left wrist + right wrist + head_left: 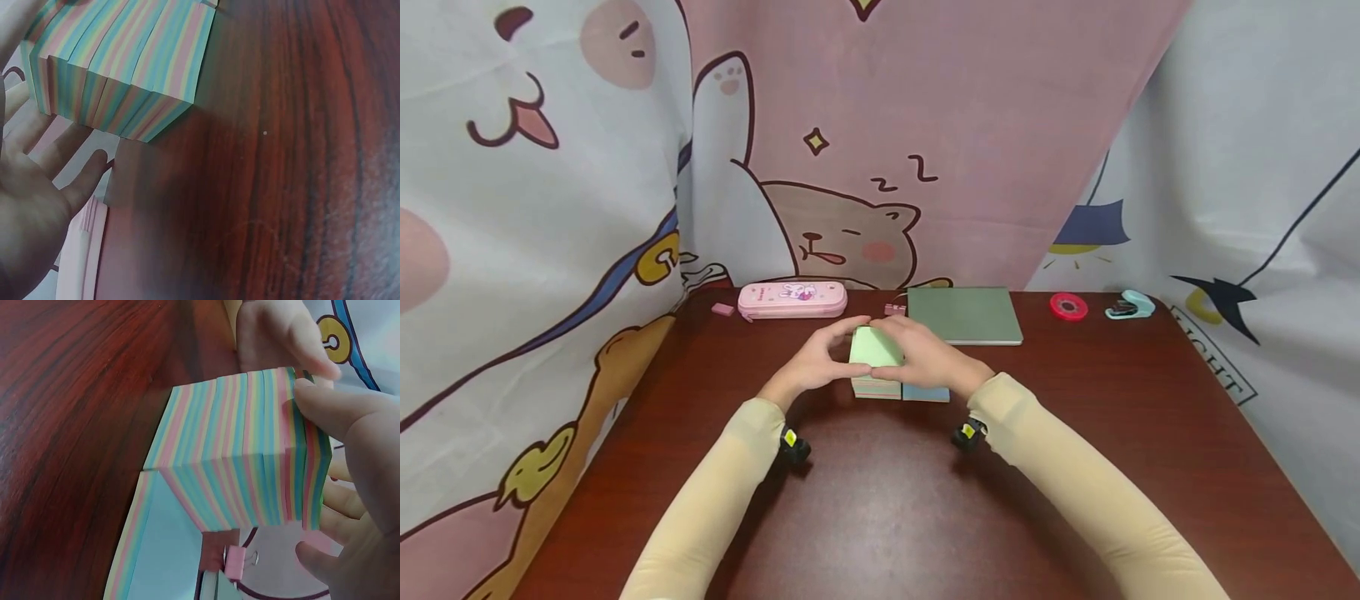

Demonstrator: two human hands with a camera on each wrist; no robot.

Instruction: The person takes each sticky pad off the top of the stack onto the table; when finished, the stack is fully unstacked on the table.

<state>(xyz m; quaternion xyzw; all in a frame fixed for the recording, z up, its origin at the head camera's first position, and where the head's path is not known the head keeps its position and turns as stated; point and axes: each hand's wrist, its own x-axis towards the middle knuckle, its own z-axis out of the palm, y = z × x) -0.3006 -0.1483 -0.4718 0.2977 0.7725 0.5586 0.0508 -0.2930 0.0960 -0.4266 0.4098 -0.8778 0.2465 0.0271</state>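
A thick block of pastel-striped note paper (pixel 872 347) with a green top sheet is held tilted between both hands at the middle of the dark wood table (pixel 880 500). My left hand (pixel 829 348) grips its left side, fingers curled over the top. My right hand (pixel 912 354) grips the right side; in the right wrist view the thumb (pixel 325 403) presses on the striped block (pixel 237 462). Beneath lies another stack with a blue top (pixel 927 392), (pixel 159 550). The left wrist view shows the striped block (pixel 125 62) beside my palm (pixel 31 212).
Along the back edge lie a pink pencil case (pixel 792 300), a small pink eraser (pixel 722 309), a pink binder clip (pixel 236 562), a green notebook (pixel 964 315), a red tape roll (pixel 1068 307) and a teal stapler (pixel 1130 306). Cartoon-print cloth hangs behind and at both sides.
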